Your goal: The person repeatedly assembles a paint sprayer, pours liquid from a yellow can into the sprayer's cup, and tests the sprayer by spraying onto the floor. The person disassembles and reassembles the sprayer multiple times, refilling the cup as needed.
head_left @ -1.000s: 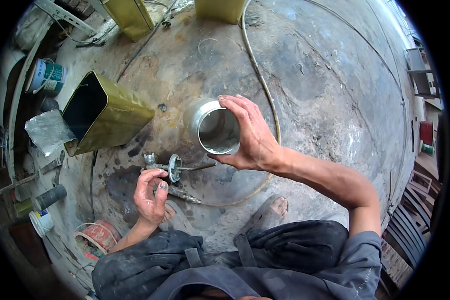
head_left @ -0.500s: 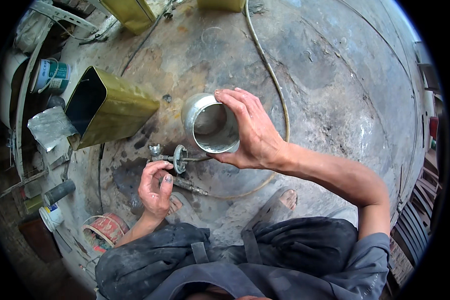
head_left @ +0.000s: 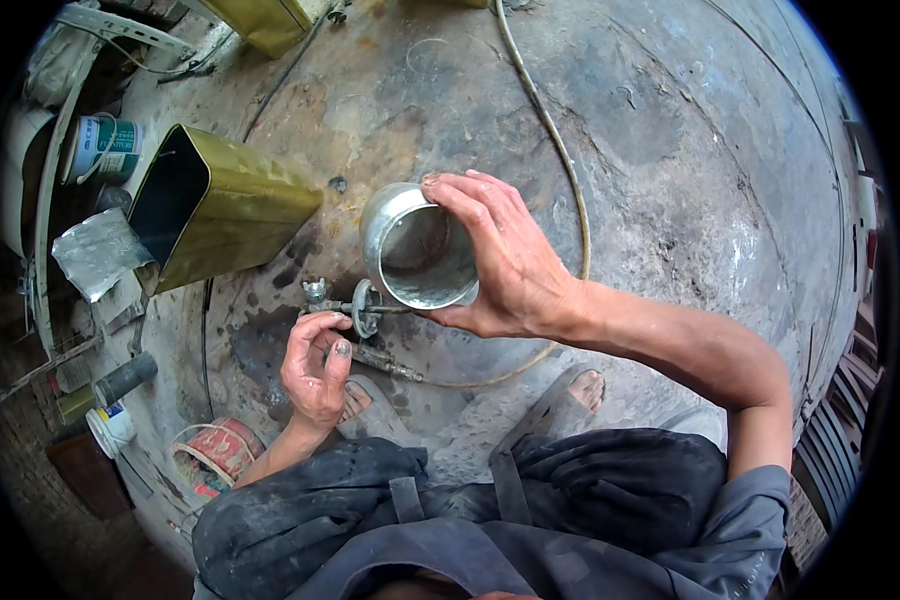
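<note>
My right hand grips a round metal cup by its rim and side, fingers on top and thumb below. The cup is tilted with its mouth towards me; its grey inside looks wet or coated. Just left of and below it, the curled fingers of my left hand hold a spray gun. A round metal lid with a thin tube is fixed to the gun, apart from the cup. The palm and fingers partly hide the gun's body. From its lower end runs a beige air hose.
A tall gold square tin lies tilted at the left, near a paint can and a foil-like sheet. By my left forearm stands a red bucket. Dark curved strips are stacked at the right. The concrete floor is stained.
The view has shifted slightly. Both hands keep their hold, and the cup and spray gun stay nearly in place relative to each other.
</note>
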Tool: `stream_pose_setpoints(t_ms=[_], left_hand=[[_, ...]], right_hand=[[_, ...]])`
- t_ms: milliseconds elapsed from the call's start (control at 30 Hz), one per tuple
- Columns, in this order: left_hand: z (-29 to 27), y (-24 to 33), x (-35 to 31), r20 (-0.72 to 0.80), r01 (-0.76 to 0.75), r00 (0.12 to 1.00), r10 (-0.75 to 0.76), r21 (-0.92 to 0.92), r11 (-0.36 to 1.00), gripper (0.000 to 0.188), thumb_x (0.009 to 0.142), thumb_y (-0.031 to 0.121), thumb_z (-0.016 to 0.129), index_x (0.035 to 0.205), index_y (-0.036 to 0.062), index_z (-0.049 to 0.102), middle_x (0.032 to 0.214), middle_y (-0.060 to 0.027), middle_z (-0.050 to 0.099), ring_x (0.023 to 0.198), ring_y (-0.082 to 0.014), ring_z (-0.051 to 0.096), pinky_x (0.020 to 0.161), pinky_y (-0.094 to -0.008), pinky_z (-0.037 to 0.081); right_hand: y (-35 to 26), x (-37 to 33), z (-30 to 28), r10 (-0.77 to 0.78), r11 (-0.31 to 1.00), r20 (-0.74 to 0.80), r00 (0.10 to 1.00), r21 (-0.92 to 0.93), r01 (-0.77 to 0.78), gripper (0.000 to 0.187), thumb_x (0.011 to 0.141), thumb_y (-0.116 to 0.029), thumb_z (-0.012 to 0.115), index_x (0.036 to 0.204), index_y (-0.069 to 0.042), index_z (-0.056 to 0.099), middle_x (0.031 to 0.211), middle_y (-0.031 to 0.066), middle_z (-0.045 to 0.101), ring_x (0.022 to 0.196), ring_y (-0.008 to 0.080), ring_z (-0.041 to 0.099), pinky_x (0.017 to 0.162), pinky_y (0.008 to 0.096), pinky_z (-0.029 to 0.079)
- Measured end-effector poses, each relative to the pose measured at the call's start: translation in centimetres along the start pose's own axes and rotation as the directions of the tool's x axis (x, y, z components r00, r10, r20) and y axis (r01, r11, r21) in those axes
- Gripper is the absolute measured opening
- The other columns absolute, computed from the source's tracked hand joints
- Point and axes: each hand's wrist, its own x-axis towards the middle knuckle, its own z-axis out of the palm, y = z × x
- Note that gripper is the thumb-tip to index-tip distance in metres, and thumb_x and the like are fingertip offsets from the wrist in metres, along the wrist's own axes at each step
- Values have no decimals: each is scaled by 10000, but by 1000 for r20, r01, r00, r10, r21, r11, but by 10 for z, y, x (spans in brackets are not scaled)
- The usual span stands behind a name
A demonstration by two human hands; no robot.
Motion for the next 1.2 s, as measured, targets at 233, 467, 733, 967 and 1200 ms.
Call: stream_pose_setpoints(t_ms=[233,467,733,967,1200], left_hand=[[0,1,0,0,14,1000,-14,10,1000,318,986,82,640,1269,-45,571,1256,-166,572,1092,-198,599,892,-303,513],[3,-2,2,-16,-32,999,34,84,996,342,984,141,618,1273,-33,560,1190,-153,608,818,-126,575,769,-269,486],[1,0,0,-1,7,1000,-7,19,1000,305,990,99,647,1253,-46,591,1247,-166,582,1080,-195,607,880,-305,517],[3,3,1,-5,13,1000,-13,34,999,252,989,98,656,1196,-41,621,1185,-152,617,1043,-189,619,897,-308,511],[2,-4,1,20,-22,1000,22,0,1000,132,956,4,683,922,18,556,945,-77,612,882,-131,564,805,-273,478]], right_hand=[[0,-1,2,-1,1000,4,1000,20,1,1044,631,-287,930,1461,22,377,1405,225,510,1323,401,503,1170,560,353],[0,-3,2,4,1000,29,1000,27,-4,1052,632,-298,931,1465,22,374,1410,226,510,1330,403,500,1174,566,346],[1,-3,1,-8,1000,38,999,29,7,1053,637,-300,930,1470,23,371,1414,227,508,1330,404,500,1171,568,347],[1,-4,0,-8,1000,42,999,22,7,1053,639,-302,930,1471,26,372,1413,225,508,1326,400,504,1168,566,352],[2,-4,1,-21,999,48,999,31,20,1044,650,-307,926,1470,28,373,1413,223,507,1320,397,507,1165,564,354]])
